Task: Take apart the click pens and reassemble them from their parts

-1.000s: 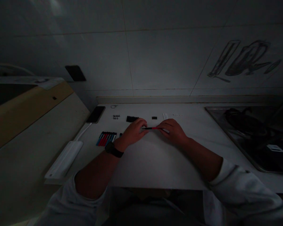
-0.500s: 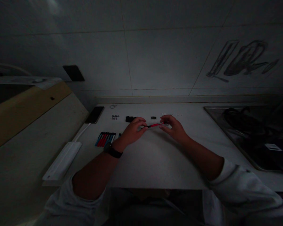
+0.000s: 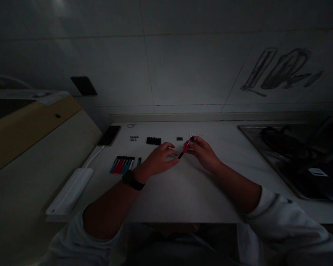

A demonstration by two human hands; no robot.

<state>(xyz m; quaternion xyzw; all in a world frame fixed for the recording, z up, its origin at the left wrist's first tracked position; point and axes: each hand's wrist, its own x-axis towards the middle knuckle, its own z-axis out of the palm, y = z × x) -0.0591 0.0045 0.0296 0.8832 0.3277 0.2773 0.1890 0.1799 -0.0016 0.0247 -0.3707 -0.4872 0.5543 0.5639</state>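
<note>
My right hand [image 3: 202, 150] pinches a slim red and black pen [image 3: 186, 146] above the white tabletop. The pen is tilted, with its upper end by my right fingertips and its black lower end towards my left hand. My left hand [image 3: 162, 159] has its thumb and fingers apart; the thumb tip is at the pen's lower end, and whether it touches cannot be made out. To the left lies a row of red, blue and white pen-like barrels [image 3: 122, 165], with a single blue one [image 3: 139, 162] beside it, close to my left wrist.
Behind my hands lie a row of black pieces [image 3: 153, 140], small silvery parts [image 3: 134, 138], a small dark piece [image 3: 179, 139] and thin whitish bits [image 3: 206, 135]. A phone [image 3: 109, 135] and white power strip [image 3: 69, 191] are left; a metal-rimmed tray [image 3: 269, 162] with dark items is right.
The pen has swung from nearly level to steeply tilted, its right end rising. My left fingers have loosened and spread from its other end, while my right hand keeps hold.
</note>
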